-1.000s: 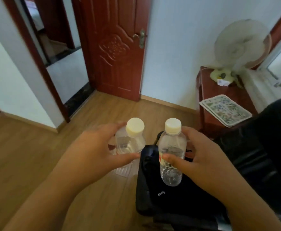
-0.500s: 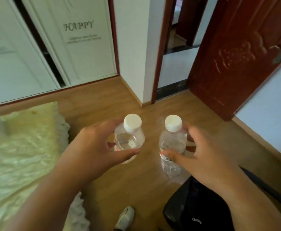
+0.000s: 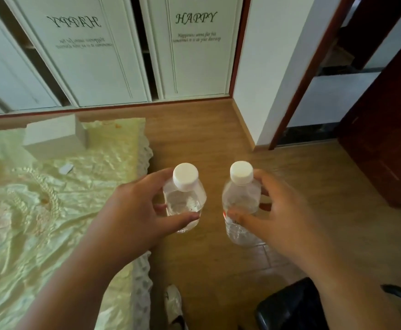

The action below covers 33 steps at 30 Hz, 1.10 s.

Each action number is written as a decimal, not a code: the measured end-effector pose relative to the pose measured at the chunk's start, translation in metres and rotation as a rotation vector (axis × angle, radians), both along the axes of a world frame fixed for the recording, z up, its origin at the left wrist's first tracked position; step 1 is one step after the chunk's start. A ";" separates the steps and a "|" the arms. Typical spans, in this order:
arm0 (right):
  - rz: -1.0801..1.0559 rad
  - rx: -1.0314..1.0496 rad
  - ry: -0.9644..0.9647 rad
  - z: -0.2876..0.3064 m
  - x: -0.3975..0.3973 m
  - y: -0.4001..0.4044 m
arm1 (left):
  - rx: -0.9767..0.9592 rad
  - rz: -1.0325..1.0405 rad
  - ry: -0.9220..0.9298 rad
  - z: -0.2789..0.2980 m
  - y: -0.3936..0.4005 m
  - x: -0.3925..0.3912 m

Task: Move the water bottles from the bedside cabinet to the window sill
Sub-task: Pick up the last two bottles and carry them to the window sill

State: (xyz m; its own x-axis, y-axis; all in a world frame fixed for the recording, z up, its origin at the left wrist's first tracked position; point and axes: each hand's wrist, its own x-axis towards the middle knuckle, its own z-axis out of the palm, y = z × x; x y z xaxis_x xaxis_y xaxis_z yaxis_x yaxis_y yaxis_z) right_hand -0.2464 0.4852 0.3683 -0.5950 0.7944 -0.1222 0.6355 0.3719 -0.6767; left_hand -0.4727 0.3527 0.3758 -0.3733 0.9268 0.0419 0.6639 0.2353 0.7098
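Two clear water bottles with white caps are held upright in the air above the wooden floor. My left hand (image 3: 133, 213) grips the left bottle (image 3: 185, 198), thumb across its front. My right hand (image 3: 280, 213) grips the right bottle (image 3: 241, 201), which has a red-and-white label low on its side. The two bottles are a short gap apart. Neither the bedside cabinet nor the window sill is in view.
A bed with a pale yellow-green cover (image 3: 40, 222) fills the left, a white box (image 3: 54, 136) lying on it. White wardrobe doors with "HAPPY" lettering (image 3: 194, 51) stand ahead. An open dark red door (image 3: 382, 139) is at the right, a black bag (image 3: 290, 308) and a shoe (image 3: 174, 303) below.
My view has swung left: the small table, fan and closed door are gone, and the bed and wardrobe have come in. Both hands keep the same hold on the bottles.
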 end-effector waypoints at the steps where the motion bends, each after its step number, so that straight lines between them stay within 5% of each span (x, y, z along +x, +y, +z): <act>1: 0.017 -0.004 -0.003 0.001 -0.010 0.001 | 0.011 0.015 -0.005 0.002 0.000 -0.008; 18: -0.006 0.097 0.018 0.020 -0.153 0.041 | 0.094 -0.002 0.022 0.015 0.043 -0.149; 33: 0.015 0.094 -0.003 0.016 -0.188 0.127 | 0.049 0.007 0.018 0.006 0.111 -0.176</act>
